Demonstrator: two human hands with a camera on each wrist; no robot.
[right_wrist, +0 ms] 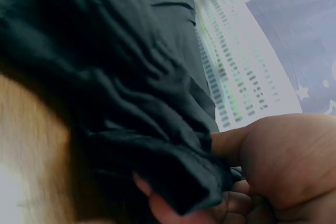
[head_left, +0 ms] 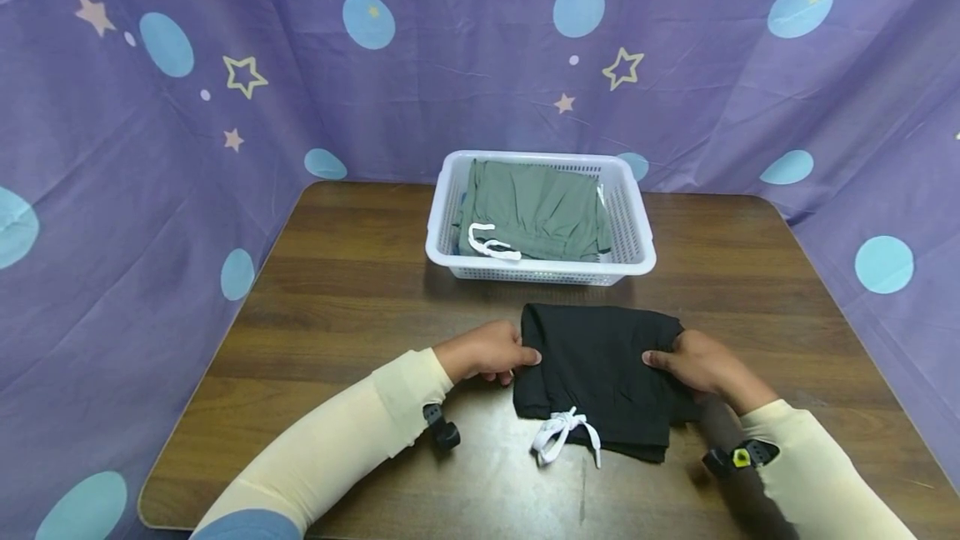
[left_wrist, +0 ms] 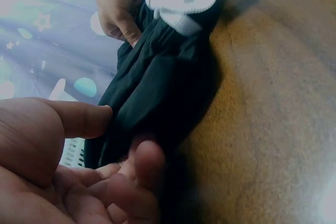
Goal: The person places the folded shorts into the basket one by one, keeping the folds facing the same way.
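Observation:
Folded black drawstring shorts (head_left: 600, 373) lie at the front middle of the table, their white drawstring (head_left: 564, 432) tied in a bow toward the person. My left hand (head_left: 491, 352) pinches the left edge of the shorts, thumb on top and fingers beneath. At the opposite side my right hand (head_left: 705, 365) grips the right edge, its thumb lying over the cloth. In the right wrist view, fingers (right_wrist: 226, 203) of that hand curl under a fold of the black fabric (right_wrist: 115, 77). The left wrist view has the left thumb (left_wrist: 86, 119) against the cloth.
Behind the shorts stands a white plastic basket (head_left: 540, 273) with perforated walls. Folded grey-green drawstring clothing (head_left: 540, 207) lies inside it. The brown wooden table (head_left: 337, 290) has rounded corners, and a purple patterned curtain (head_left: 465, 90) hangs around its back and sides.

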